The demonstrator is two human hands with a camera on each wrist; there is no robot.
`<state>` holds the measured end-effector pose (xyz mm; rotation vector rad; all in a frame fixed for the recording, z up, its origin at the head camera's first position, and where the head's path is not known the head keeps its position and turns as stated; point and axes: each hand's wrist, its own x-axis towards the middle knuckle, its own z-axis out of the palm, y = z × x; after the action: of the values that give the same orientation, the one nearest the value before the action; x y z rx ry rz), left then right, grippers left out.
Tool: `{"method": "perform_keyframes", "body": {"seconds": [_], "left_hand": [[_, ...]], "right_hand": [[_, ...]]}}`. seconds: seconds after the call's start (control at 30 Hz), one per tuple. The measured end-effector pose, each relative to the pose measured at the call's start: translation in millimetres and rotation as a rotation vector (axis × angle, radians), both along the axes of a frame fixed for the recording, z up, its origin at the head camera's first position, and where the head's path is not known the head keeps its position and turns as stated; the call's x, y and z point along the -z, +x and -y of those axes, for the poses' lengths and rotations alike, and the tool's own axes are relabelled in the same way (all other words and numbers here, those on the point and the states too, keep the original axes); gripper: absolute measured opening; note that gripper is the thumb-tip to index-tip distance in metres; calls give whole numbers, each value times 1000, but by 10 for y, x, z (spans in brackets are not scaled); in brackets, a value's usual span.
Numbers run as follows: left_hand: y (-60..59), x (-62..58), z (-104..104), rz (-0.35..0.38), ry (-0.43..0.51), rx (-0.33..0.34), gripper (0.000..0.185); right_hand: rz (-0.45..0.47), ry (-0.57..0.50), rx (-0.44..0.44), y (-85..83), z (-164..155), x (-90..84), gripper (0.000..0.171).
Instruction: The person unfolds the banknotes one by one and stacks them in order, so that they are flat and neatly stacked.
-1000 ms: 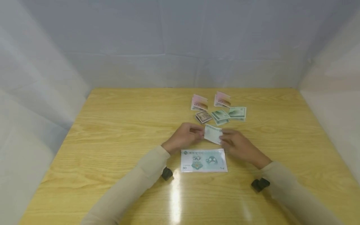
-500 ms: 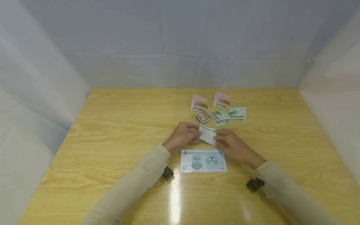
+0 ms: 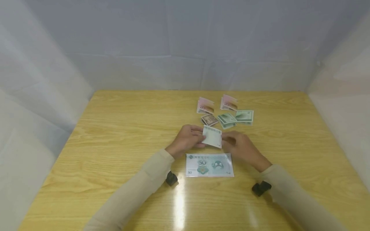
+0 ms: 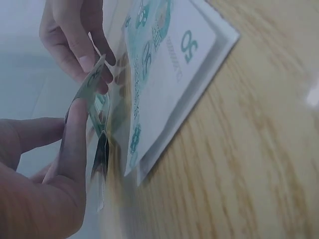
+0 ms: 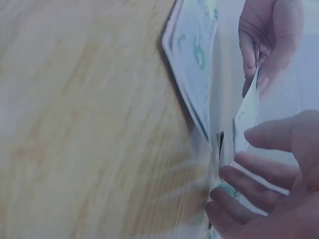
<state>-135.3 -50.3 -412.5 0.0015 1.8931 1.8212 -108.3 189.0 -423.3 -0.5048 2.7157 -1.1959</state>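
Note:
My left hand [image 3: 189, 138] pinches a small, pale green-white folded banknote [image 3: 212, 137] between thumb and fingers, above the table. At the note's right edge is my right hand [image 3: 244, 148]; in the right wrist view its thumb and fingers are apart, with fingertips by the note's lower edge. Nearer to me lies a larger pale green banknote [image 3: 209, 165] marked 50; the left wrist view shows more than one layer at its edge. Just beyond my hands sit a folded brown note [image 3: 209, 120] and two folded green notes [image 3: 227, 118].
Two folded pink notes [image 3: 206, 105] marked 20 stand behind the brown and green ones. All rest on a wooden table [image 3: 130, 128]. Pale cloth sheets [image 3: 185, 45] hang behind the table and at both sides.
Both hands have brought the folded note slightly left, and it now faces up more squarely. My right fingers have loosened from its right edge. The notes on the table have stayed put.

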Motion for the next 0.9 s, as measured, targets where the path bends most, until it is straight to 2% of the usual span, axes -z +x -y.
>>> {"method": "perform_keyframes", "body": {"seconds": [0.1, 0.23, 0.33, 0.53, 0.63, 0.73, 0.8, 0.9], "left_hand": [[17, -26, 4, -7, -8, -2, 43], [39, -61, 9, -8, -7, -9, 44], [55, -83, 15, -3, -2, -17, 44], [83, -97, 28, 0, 13, -31, 43], [98, -88, 38, -11, 19, -38, 42], [116, -84, 52, -32, 5, -47, 41], [129, -89, 67, -53, -24, -52, 41], [156, -113, 100, -123, -100, -44, 40]], "right_hand": [[-14, -32, 61, -30, -2, 5, 28], [12, -75, 133, -70, 10, -10, 30], [75, -114, 171, -88, 19, -34, 35], [300, -312, 223, -113, 56, -81, 45], [378, -415, 239, -120, 71, -98, 44], [402, -471, 236, -119, 85, -113, 40], [405, -486, 230, -118, 91, -120, 39], [407, -501, 221, -115, 92, -126, 38]]}}
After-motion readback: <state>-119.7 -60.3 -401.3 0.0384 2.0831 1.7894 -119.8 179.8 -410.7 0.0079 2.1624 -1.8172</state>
